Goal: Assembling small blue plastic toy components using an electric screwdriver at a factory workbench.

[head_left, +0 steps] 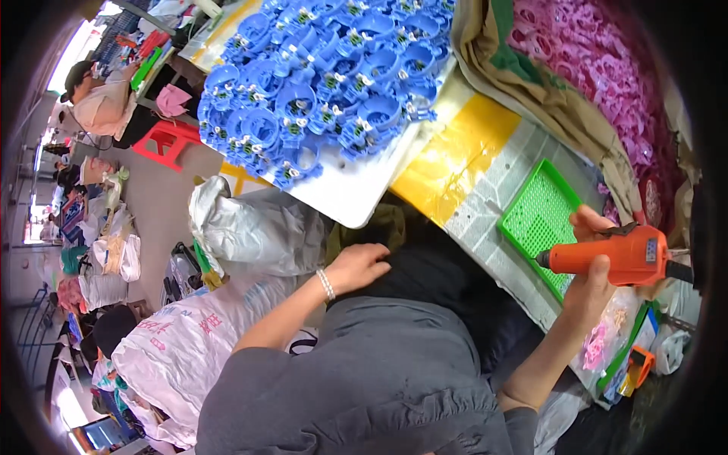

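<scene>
My right hand (582,296) is wrapped round an orange electric screwdriver (603,258). Its black tip points left, over a green perforated plastic basket (531,205), and a black cord leaves its back end. Against my dark trousers rests my left hand (360,267), fingers stretched out and holding nothing, a beaded bracelet on the wrist. Beyond it, a white board (360,193) carries a heap of blue plastic ring-shaped parts (303,98) with small figures on them.
Many pink plastic parts (584,61) fill an open brown sack (546,98) at the far right. Yellow tape (459,159) covers part of the table. Bulging white sacks (174,341) stand at my left, near a red stool (163,142). Another person (106,102) sits farther off.
</scene>
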`<state>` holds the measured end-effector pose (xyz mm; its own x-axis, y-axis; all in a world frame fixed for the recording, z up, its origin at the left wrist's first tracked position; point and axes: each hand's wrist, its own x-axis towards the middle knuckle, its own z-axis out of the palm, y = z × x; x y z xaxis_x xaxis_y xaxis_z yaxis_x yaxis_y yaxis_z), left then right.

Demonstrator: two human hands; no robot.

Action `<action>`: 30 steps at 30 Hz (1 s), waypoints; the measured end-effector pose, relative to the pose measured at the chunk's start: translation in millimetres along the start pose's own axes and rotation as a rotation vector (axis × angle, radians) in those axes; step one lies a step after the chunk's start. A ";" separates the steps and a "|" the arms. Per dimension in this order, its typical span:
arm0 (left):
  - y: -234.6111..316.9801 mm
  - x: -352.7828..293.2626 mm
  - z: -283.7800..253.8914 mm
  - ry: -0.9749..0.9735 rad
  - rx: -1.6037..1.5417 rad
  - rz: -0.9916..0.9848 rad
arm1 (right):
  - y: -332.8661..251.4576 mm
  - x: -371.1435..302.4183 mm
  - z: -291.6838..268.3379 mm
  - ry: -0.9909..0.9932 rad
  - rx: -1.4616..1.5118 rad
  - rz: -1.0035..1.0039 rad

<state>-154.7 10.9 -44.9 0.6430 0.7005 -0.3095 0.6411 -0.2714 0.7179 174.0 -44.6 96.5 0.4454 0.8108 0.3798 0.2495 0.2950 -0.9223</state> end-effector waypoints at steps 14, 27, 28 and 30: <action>109.6 23.8 -205.5 0.818 0.238 0.381 | 16.7 3.6 -3.6 0.030 0.347 0.113; 70.6 141.1 -348.3 0.616 0.440 0.009 | 13.1 -9.6 -9.6 0.040 0.344 0.128; 73.1 143.4 -349.2 0.568 0.526 -0.028 | 13.5 -10.5 -10.4 0.046 0.340 0.130; 70.7 148.9 -348.2 0.551 0.578 -0.060 | 12.5 -11.0 -11.5 0.051 0.340 0.129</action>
<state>-159.5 325.9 176.9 0.3978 0.9091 0.1237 0.8807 -0.4161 0.2263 182.2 -55.6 81.6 0.4995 0.8284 0.2535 -0.1079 0.3498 -0.9306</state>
